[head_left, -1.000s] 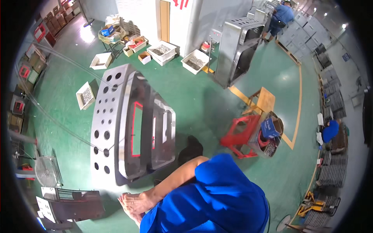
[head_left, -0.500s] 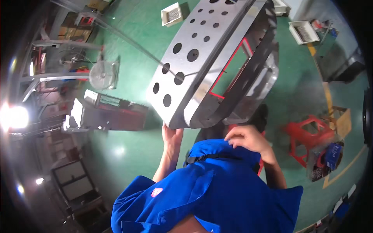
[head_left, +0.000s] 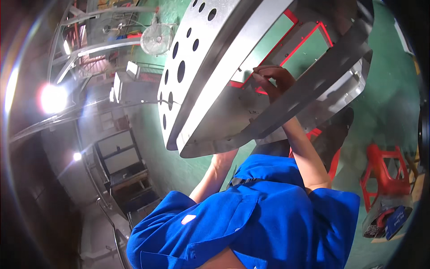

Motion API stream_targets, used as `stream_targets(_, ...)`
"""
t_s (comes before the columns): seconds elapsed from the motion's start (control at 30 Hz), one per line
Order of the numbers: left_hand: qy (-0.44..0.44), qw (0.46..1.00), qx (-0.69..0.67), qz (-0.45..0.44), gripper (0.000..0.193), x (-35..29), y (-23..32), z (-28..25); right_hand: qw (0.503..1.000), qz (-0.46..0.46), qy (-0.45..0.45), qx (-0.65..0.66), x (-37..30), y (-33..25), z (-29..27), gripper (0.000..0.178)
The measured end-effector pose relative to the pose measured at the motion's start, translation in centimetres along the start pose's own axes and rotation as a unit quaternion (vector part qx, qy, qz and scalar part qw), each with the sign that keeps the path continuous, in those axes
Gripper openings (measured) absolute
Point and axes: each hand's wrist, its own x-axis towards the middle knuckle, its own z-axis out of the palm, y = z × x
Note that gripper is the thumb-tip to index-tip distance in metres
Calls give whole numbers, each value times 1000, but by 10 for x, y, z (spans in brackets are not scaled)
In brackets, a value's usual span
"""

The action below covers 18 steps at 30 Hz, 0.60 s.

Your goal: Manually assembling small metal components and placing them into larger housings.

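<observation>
A large sheet-metal housing [head_left: 215, 117] with rounded corners tilts in front of me; its left face is punched with round holes. Red edging [head_left: 309, 33] lines rectangular openings inside it. My left hand [head_left: 225, 158] is at the housing's lower edge, its fingers hidden behind the metal. Inside the housing, my right hand [head_left: 277, 80] is beside a red-edged opening, its forearm passing behind a grey metal rail [head_left: 309, 92]. Thumb and fingers are pinched together; whatever they hold, if anything, is too small to make out.
A red plastic stool [head_left: 389, 172] stands to the right, with a bag and a blue packet [head_left: 396, 222] below it. At the far left are a floor fan [head_left: 156, 39], another metal unit [head_left: 134, 85] and a bright lamp [head_left: 53, 99]. A dark-framed cabinet [head_left: 118, 152] stands lower left.
My right hand has gone from in front of my waist up into the housing. The housing now looks closer and more tilted, and my view has shifted. My left hand stays at its lower edge.
</observation>
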Motion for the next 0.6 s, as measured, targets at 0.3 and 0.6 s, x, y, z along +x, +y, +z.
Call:
stream_targets(0.3,29,993,-110,26,39,-10,-20,-6,1000,-5,8,4,28,-21,10,14)
stream_targets(0.6,106,984,-100,99,32,-17,-55,16,981,-124,-69,-129,32,-21,-6,10)
